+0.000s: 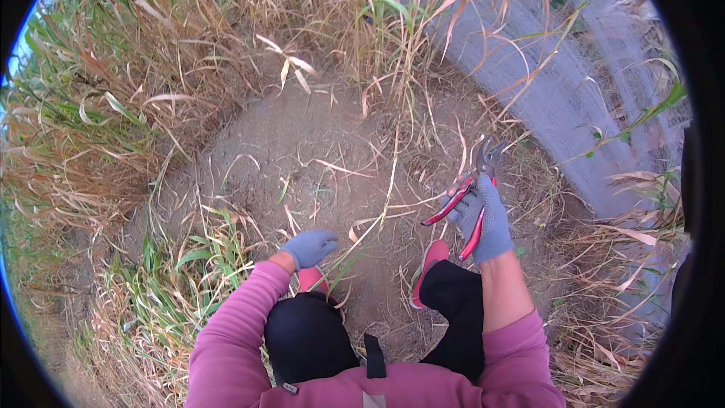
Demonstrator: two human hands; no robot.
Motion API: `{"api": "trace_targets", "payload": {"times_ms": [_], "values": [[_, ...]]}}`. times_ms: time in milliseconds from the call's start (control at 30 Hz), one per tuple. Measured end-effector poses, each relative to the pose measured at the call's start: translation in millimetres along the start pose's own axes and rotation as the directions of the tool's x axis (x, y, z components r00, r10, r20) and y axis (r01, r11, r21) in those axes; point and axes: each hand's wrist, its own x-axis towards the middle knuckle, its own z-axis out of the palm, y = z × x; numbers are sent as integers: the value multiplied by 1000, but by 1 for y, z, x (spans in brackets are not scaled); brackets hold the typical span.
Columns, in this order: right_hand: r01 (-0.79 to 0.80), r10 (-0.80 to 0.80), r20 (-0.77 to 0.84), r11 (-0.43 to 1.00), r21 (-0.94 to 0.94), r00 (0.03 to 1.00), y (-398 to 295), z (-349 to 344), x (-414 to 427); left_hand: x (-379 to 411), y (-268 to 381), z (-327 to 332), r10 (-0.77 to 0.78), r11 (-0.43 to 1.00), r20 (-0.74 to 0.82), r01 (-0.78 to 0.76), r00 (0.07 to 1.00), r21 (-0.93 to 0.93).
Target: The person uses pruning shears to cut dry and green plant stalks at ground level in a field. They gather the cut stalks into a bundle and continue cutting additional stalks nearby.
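My right hand, in a grey glove with a dotted palm, holds red-handled pruning shears. Their handles are spread and the metal blades point away from me. My left hand, also gloved in grey, hovers over my left shoe with its fingers close together; whether it grips anything is unclear. A long pale dry grass stalk runs from the tall clump down between my hands, its lower end passing near my left hand.
Tall dry and green grass rises ahead and to the left. Translucent sheeting or netting lies along the right. Leafy grass grows beside my left arm. Dry blades litter the bare soil. My pink shoes stand on the soil.
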Motion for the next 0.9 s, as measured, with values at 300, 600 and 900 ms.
{"api": "trace_targets", "payload": {"times_ms": [300,600,900], "values": [[88,-87,-84,996,9,993,-21,-20,8,65,160,8,215,938,397,-76,892,-339],[122,-122,-154,992,-5,981,-37,-47,22,120,20,-48,-461,675,-670,-261,582,-690],[52,-62,-55,984,-168,997,-29,-40,34,134,72,-136,-249,260,-853,-816,459,-515]]}}
